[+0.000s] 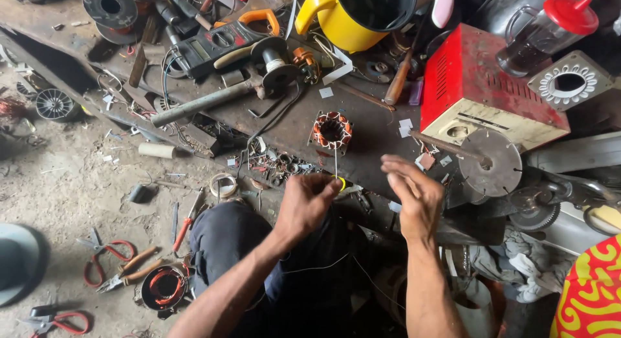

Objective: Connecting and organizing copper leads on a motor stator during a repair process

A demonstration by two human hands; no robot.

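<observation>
Pinching a small yellow piece [340, 183] with a thin wire [336, 162] rising from it, the left hand [307, 205] is kept just below the wound motor coil [332, 130], so the wire appears to be held taut toward it. The right hand [414, 194] is raised alongside, fingers loosely curled and closing on nothing that can be made out. A dark, littered workbench [381, 141] carries a red metal box [475, 86], a hammer [207, 100] and a yellow jug [352, 14]; scissors [103, 252] and pliers [187, 221] are scattered on the dusty floor.

left hand [304, 205] pinches yellow ring [341, 183] | right hand [414, 192] fingers spread | stator [332, 131] on workbench [291, 128]
</observation>
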